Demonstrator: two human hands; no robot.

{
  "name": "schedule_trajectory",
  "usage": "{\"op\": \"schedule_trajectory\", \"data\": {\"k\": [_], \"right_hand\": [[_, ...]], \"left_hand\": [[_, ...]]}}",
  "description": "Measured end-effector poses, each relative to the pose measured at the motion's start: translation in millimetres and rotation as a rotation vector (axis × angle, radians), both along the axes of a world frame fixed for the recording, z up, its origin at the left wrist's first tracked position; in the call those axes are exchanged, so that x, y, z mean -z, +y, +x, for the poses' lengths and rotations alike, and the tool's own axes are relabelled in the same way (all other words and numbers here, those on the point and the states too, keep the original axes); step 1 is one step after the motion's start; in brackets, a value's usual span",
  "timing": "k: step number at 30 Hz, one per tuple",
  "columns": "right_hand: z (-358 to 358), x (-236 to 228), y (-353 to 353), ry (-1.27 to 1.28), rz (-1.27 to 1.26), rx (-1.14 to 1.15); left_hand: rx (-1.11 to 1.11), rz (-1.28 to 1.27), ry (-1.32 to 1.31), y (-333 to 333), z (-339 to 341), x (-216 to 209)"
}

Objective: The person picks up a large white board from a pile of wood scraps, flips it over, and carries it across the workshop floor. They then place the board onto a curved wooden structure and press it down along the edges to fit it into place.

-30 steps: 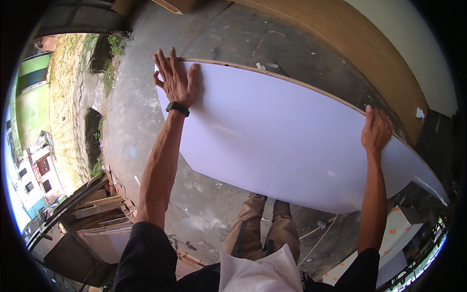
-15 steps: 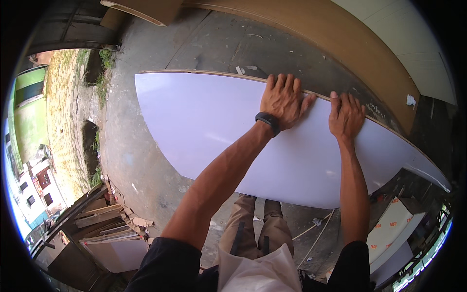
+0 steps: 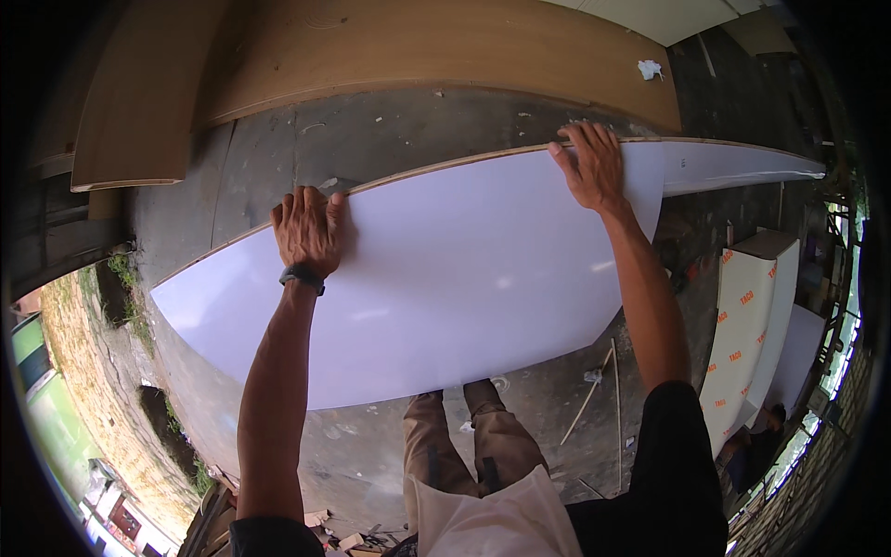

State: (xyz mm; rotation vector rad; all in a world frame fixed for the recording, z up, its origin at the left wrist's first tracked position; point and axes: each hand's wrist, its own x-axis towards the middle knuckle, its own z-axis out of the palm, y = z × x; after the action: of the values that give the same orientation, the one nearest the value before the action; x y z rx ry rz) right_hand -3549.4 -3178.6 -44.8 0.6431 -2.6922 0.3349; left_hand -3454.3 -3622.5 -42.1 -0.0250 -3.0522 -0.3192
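Observation:
A large glossy white board [image 3: 445, 269] with a thin wood-coloured edge spans the view in front of me. My left hand [image 3: 308, 232] has its fingers hooked over the far edge, left of the middle, with a dark band on the wrist. Farther right, my right hand [image 3: 591, 169] grips the same edge, its thumb apart from the fingers. Both palms lie against the white face, and the fingertips beyond the edge are partly hidden. A narrow white strip [image 3: 742, 165] extends from the board's right end.
Beyond the board, a long brown panel [image 3: 445, 51] lies on the grey floor [image 3: 371, 130]. A brown box-like piece [image 3: 139, 102] is at the upper left. On the right stands a white panel with orange print [image 3: 742, 325]. Thin sticks [image 3: 618, 408] lie near my feet.
My hands have moved apart: the left one has slid left along the edge, the right one is slightly left and higher in view. The view has turned rightward, and the board sits at a different angle.

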Motion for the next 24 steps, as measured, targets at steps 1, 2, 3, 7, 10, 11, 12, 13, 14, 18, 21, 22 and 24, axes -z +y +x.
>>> {"op": "schedule_trajectory", "data": {"k": [1,2,3,7,10,11,12,13,14,18,21,22,24], "right_hand": [[-8,2,28,-0.031,-0.012,0.051],[-13,6,51,-0.067,-0.017,0.109],[-16,4,61,-0.097,-0.016,0.126],[-15,5,69,-0.164,-0.039,0.033],[-17,5,89,-0.108,-0.059,-0.100],[-15,8,91,-0.039,-0.075,-0.095],[-14,13,88,-0.035,-0.094,-0.073],[-13,11,91,-0.028,-0.096,-0.045],[-11,12,93,-0.021,-0.097,-0.018],[-13,17,92,0.077,-0.136,-0.031],[-9,18,92,0.102,-0.155,0.052],[-8,20,93,0.145,-0.170,0.083],[-6,24,97,0.184,-0.204,0.249]], "left_hand": [[0.000,-0.017,0.007,0,0,-2],[0.006,-0.016,0.016,3,-1,1],[0.009,-0.023,0.020,2,0,3],[0.028,-0.049,0.078,-2,1,9],[0.049,-0.082,0.108,-2,1,11],[0.060,-0.084,0.119,1,0,12],[0.061,-0.096,0.128,0,2,11],[0.042,-0.106,0.084,0,2,12],[0.046,-0.109,0.081,0,2,14],[0.036,-0.150,0.082,-5,1,17],[0.035,-0.158,0.101,-5,3,18],[0.036,-0.156,0.107,-4,3,19],[0.037,-0.152,0.117,-4,4,20]]}}
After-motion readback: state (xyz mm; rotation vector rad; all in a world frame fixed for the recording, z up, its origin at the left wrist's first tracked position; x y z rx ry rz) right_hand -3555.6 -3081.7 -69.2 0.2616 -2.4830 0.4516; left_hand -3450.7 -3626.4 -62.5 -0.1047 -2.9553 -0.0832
